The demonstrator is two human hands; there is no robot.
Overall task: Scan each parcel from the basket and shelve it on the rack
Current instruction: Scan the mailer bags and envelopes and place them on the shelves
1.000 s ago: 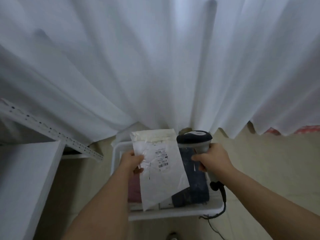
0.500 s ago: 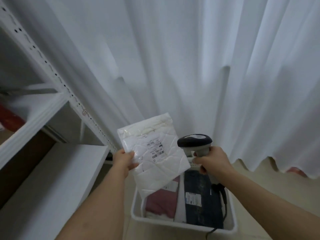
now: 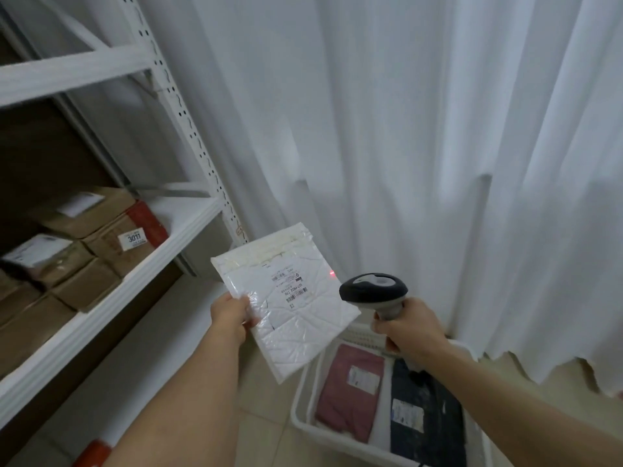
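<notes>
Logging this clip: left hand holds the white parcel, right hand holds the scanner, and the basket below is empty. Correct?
Not quite. The head view shows the basket still holds a maroon parcel and a dark blue parcel. The rest is right.

White curtain (image 3: 387,129) (deeply pleated) — beige tiled floor (image 3: 266,419).

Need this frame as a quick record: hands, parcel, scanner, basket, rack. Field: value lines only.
left hand: grips the white parcel by its left edge, label facing up
right hand: grips the scanner handle, head turned toward the parcel
scan light: red dot at the parcel's right edge, off the barcode
basket: white, on the floor, holds a maroon parcel and a dark blue parcel
rack: at left, middle shelf carries brown boxes
curtain: white, behind everything
</notes>
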